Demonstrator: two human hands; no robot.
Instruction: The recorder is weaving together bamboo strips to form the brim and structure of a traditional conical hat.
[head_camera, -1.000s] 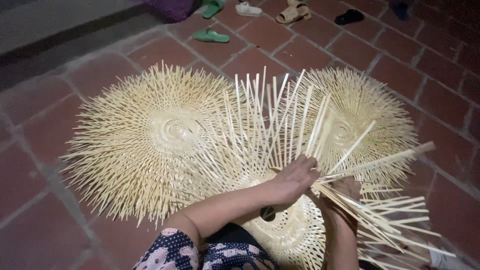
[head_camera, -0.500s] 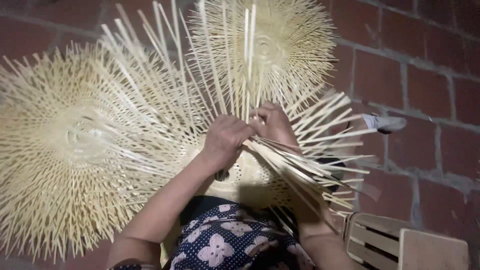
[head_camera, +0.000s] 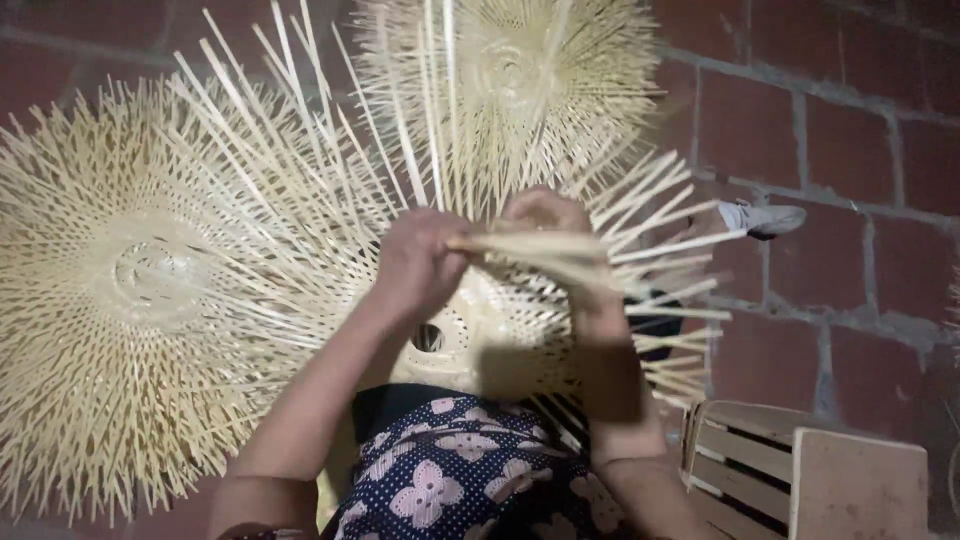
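Left hand (head_camera: 425, 262) & right hand (head_camera: 548, 222) both closed tight on a bundle of pale flat bamboo strips (head_camera: 545, 245), pinched between them at mid-frame, just above the lap. The strips belong to a half-woven round pale bamboo piece (head_camera: 470, 335) w/ a small hole at its centre, resting on the knees over a dark flower-print garment (head_camera: 450, 480). Judging by it, the tight centre is done; the long loose spokes fanning up & right are left to weave. Two similar spiky bamboo discs lie on the red brick floor (head_camera: 860, 150): one at left (head_camera: 140, 290), one above (head_camera: 510, 80), spoke tips overlapping the work, so little room there. Right side more open: grey shoe (head_camera: 765, 217), slatted wooden stool (head_camera: 790, 465) close by.
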